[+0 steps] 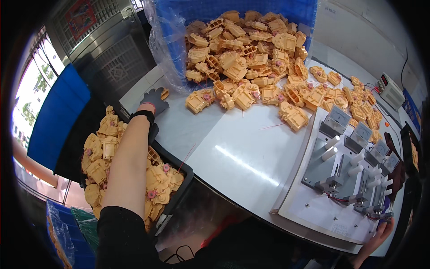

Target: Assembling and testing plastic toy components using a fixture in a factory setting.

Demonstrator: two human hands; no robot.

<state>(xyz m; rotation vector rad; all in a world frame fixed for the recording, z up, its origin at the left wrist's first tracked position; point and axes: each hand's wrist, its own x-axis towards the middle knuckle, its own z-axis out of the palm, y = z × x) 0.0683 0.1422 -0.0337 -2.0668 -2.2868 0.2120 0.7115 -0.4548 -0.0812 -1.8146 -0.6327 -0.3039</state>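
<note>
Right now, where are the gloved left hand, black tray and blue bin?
Gloved left hand (pixel 153 98), head view: back of the glove.
Black tray (pixel 190 173), head view: rim at its right corner.
Blue bin (pixel 201 6), head view: back wall, above the tan parts.

Faint writing (pixel 330 10) on the wall (pixel 363 31) and the white board (pixel 309 213) was too small to read, while the dials (pixel 339 117) bore scale markings and the grey box (pixel 392 96) a red readout (pixel 384 80).
</note>
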